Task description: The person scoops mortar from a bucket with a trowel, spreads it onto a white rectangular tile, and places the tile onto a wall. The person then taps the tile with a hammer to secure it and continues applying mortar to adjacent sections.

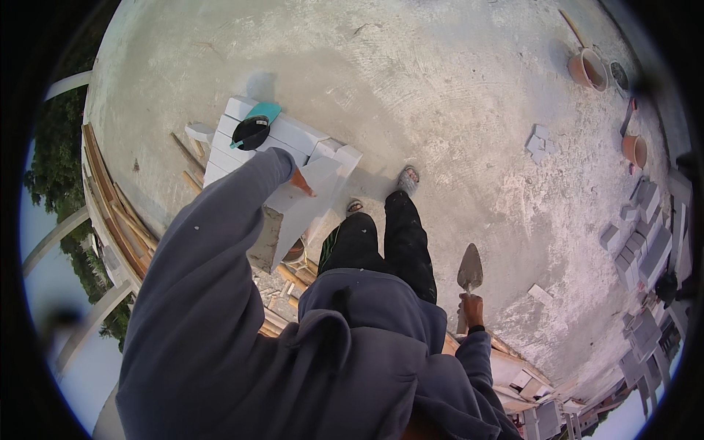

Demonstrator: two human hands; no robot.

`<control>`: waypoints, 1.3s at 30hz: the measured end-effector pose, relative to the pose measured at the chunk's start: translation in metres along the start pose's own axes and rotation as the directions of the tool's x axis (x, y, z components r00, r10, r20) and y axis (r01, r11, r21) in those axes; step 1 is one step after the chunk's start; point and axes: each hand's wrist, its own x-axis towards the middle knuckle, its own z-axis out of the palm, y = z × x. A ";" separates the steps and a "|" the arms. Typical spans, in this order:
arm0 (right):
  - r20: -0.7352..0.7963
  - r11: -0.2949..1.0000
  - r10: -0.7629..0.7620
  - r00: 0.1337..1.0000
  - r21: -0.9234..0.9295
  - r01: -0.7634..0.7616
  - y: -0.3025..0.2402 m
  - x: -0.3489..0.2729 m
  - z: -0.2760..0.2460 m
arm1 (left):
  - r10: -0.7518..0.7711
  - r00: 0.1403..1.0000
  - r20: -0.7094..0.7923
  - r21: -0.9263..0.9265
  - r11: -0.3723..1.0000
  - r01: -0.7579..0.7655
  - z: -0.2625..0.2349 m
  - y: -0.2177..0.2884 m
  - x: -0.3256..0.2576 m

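Note:
My right hand (pixel 474 311) is closed round the handle of a pointed trowel (pixel 471 267), held out to my right with its grey blade facing away from me. On the left, my left hand (pixel 301 182) reaches over a large pale panel or block (pixel 293 217) and rests on its surface, fingers stretched out. The sleeve hides part of that hand. Beyond it, white blocks (pixel 299 133) lie side by side in a low stack. A dark cap with a teal brim (pixel 265 111) sits on top of them.
Long wooden planks (pixel 117 205) lie along the left edge. A bucket (pixel 295 251) stands beside the pale panel. Far right are an orange bucket (pixel 588 70), another bucket (pixel 634 150) and piled grey blocks (pixel 639 246). Broken white pieces (pixel 540 143) lie on the rough concrete floor (pixel 455 88).

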 end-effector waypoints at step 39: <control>0.086 0.985 -0.017 0.996 -0.171 0.032 -0.105 0.062 0.060 | 0.076 0.997 -0.034 -0.620 0.780 -0.080 0.047 -0.078 0.160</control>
